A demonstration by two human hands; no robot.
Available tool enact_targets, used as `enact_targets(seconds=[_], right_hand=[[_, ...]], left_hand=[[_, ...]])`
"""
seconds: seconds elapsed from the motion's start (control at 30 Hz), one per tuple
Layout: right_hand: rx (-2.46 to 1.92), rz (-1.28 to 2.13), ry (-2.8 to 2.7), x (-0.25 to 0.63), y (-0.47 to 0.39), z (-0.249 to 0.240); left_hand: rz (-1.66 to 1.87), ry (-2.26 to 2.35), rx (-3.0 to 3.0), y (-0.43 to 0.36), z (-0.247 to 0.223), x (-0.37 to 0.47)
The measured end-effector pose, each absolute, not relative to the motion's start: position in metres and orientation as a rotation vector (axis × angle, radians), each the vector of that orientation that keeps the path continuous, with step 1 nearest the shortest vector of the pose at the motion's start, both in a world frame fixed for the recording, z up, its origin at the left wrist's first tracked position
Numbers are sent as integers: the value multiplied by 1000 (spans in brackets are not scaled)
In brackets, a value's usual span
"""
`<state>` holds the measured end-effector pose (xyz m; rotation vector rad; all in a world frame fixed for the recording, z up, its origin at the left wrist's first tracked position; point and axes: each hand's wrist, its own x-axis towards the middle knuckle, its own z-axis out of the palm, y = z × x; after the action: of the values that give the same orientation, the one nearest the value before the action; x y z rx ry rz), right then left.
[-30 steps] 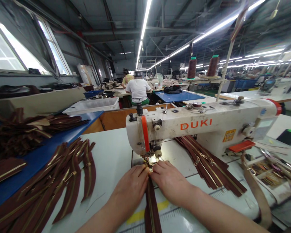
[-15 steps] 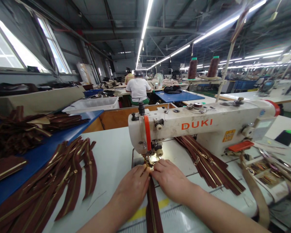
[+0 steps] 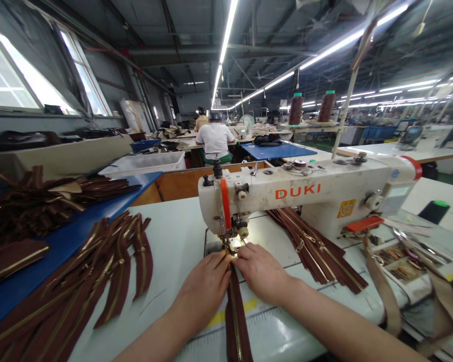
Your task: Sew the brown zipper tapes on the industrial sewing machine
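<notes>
A brown zipper point(image 3: 237, 317) with brass-coloured teeth runs from under the needle of the white sewing machine point(image 3: 260, 193) toward me over the table edge. My left hand point(image 3: 207, 276) presses its fingers together on the zipper's left side, just in front of the presser foot. From the right, my right hand point(image 3: 260, 269) grips the same zipper end, its fingers bunched close to the left ones. The fingertips nearly meet, and they hide the end of the tape at the lit needle plate point(image 3: 236, 245).
Loose brown zippers point(image 3: 101, 271) lie at left, beside a heap of more point(image 3: 33, 206) on a blue table point(image 3: 151, 180). Several zippers point(image 3: 320, 251) pass beneath the machine arm. A parts tray point(image 3: 403, 266) stands at right. A person point(image 3: 215, 141) sits ahead, facing away.
The view has shifted slightly, so the machine's right side sits further left in the picture. Both hands stay on the zipper at the needle, with barely any movement.
</notes>
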<state>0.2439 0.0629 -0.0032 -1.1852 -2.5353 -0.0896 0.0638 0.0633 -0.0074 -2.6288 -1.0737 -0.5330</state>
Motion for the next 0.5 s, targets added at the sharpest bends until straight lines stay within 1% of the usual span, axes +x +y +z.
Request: enact_targets(seconds=[0.1, 0.3, 0.5], right_hand=[[-1215, 10, -2528, 246, 46, -3], [-1246, 324, -2327, 250, -7, -7], [-1255, 378, -2160, 245, -15, -13]], left_hand=[[-618, -1038, -2587, 36, -8, 62], [-781, -716, -2555, -26, -24, 64], [-740, -832, -2563, -32, -22, 75]])
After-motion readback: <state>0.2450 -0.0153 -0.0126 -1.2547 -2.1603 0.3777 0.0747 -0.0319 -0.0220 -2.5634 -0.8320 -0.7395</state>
